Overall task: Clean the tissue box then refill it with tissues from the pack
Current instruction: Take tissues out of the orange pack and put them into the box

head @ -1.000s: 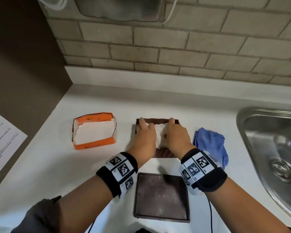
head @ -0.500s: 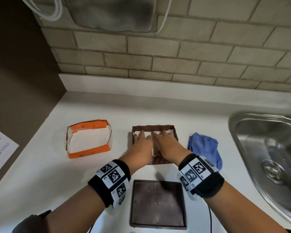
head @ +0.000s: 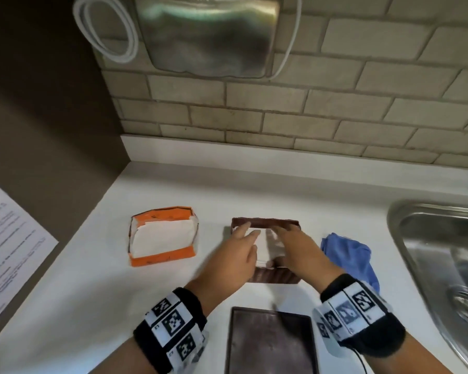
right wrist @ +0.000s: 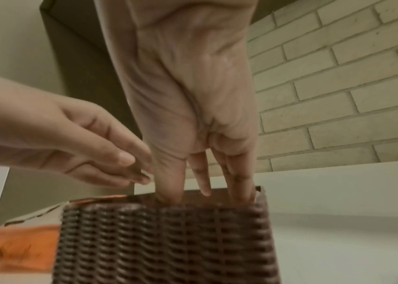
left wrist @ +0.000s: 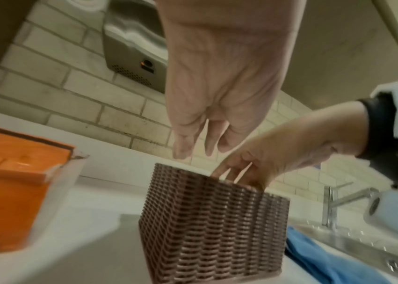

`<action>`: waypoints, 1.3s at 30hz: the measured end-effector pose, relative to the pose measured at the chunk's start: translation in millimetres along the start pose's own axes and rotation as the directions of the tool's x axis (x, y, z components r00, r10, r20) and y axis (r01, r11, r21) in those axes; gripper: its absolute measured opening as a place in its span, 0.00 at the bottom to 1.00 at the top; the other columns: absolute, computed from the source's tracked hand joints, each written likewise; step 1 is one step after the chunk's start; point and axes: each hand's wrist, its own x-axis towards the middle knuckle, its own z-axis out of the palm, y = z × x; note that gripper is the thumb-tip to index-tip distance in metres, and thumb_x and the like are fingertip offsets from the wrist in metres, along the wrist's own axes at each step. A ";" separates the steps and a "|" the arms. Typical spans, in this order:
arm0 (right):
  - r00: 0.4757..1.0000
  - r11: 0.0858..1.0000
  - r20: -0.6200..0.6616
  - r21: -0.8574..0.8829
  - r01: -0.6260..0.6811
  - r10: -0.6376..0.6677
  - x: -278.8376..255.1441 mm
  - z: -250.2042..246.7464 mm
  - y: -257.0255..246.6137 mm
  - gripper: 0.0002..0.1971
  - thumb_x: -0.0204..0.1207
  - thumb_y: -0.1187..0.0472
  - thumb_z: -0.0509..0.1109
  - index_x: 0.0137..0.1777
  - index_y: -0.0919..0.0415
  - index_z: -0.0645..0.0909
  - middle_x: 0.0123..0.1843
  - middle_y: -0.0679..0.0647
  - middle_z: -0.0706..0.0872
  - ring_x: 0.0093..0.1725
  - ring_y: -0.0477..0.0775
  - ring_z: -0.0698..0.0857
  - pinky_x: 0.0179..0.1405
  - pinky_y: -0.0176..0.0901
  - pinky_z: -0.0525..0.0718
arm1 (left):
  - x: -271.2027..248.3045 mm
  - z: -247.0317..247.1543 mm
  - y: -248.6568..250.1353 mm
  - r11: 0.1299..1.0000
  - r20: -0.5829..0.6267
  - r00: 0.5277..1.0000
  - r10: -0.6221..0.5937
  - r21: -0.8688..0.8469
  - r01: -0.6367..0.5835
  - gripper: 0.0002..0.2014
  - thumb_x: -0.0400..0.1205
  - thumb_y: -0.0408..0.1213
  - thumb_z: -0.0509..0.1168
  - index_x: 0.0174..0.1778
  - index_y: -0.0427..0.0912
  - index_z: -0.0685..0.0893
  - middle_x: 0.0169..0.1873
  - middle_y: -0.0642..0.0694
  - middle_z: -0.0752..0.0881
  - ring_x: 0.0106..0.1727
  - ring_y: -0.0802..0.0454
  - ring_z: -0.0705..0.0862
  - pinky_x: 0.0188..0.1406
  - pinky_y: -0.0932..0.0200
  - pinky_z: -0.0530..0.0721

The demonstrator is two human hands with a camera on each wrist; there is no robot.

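Brown woven tissue box point(head: 265, 276) sits open-topped on the white counter point(head: 173, 306), landmark for the rest. White tissues point(head: 262, 249) lie inside it. Left hand point(head: 234, 261) is over the box's left half, fingers straight and relaxed, tips just above the tissues, gripping nothing. Right hand point(head: 299, 252) is over the right half, fingers straight and reaching down inside the rim; whether they press the tissues cannot be told. Orange tissue pack point(head: 162, 236), top torn open with white tissues showing, lies left of the box, apart. Blue cloth point(head: 349, 255) lies just right of it. Brown lid point(head: 270, 344) lies flat in front of the box. Steel sink point(head: 443, 265) is beyond the cloth.
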 end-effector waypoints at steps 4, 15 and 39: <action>0.985 0.994 -0.138 -0.004 0.107 -0.106 -20.6 -10.5 -11.9 0.31 0.78 0.52 0.69 0.79 0.53 0.64 0.77 0.55 0.71 0.73 0.56 0.74 0.67 0.44 0.74 | -34.7 -41.4 -23.0 0.988 -0.209 0.976 -0.060 -0.151 0.028 0.17 0.88 0.32 0.59 0.72 0.43 0.83 0.72 0.47 0.83 0.73 0.53 0.80 0.66 0.88 0.61; 0.790 0.775 -0.127 0.157 0.613 -0.599 5.3 24.3 -147.5 0.23 0.82 0.51 0.50 0.69 0.57 0.78 0.66 0.53 0.83 0.67 0.57 0.78 0.68 0.45 0.74 | -22.1 -92.9 -144.9 0.910 -0.092 0.905 -0.414 -0.061 0.410 0.17 0.89 0.33 0.57 0.72 0.32 0.80 0.70 0.35 0.83 0.71 0.40 0.81 0.70 0.57 0.75; 0.957 0.947 0.079 0.188 0.261 -0.280 50.4 40.5 -158.0 0.28 0.82 0.58 0.57 0.79 0.65 0.56 0.58 0.65 0.85 0.57 0.66 0.84 0.47 0.49 0.78 | 3.5 -94.3 -173.8 0.956 0.069 0.955 -0.290 0.075 0.285 0.30 0.71 0.38 0.82 0.70 0.43 0.83 0.55 0.55 0.83 0.64 0.54 0.81 0.55 0.72 0.71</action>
